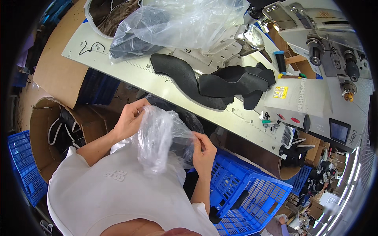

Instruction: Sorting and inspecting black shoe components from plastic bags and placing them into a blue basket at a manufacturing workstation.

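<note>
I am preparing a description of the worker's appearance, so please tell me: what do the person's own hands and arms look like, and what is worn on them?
The left hand and right hand are bare, with no gloves, rings or watch visible. The forearms are uncovered too. Short white sleeves belong to a plain white shirt.

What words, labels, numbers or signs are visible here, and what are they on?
Places only, wording not copied:
Sewing machine: dark lettering down its right end.
Yellow label on the light casing: print too small to read.
Small screen: nothing readable.
White table: ruler scale along its edge, figures too small.
White shirt: raised pale mark, unclear.
Clear plastic bag being held: no lettering visible.
</note>
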Motion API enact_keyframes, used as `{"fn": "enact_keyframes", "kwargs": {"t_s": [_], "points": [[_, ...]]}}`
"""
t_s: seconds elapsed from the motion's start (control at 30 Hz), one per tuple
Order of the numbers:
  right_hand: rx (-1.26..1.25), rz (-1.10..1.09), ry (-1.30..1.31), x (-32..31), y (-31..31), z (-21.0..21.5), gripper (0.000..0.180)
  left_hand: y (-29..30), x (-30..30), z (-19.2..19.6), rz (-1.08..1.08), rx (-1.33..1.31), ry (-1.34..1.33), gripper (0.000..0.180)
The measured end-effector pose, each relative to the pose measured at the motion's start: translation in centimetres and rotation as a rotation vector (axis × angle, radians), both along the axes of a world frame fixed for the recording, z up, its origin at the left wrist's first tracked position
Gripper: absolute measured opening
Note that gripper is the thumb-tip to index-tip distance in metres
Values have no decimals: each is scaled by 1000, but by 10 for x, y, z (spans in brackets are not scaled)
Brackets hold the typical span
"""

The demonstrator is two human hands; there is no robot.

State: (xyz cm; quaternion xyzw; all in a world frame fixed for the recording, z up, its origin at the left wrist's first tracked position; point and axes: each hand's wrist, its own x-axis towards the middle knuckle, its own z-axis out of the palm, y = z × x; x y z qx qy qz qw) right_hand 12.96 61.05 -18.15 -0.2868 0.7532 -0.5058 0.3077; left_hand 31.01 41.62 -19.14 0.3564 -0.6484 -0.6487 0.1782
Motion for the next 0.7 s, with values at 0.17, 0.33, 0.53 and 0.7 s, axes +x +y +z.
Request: {"fn": "enact_keyframes", "kwargs": {"t_s": [0.17, 0.33, 0.53, 0.7], "points": [[-235, 236, 80, 13, -37, 30, 37, 25, -30, 28, -129, -290, 244, 13], [-146, 25, 471, 2, -18, 24, 11, 6, -6, 22, -157, -377, 7, 7], [-258, -6, 83, 0, -12, 23, 11, -8, -10, 26, -124, -549, 75, 16], [30, 125, 646, 26, -28, 55, 21, -3, -8, 55, -238, -486, 399, 30]]}}
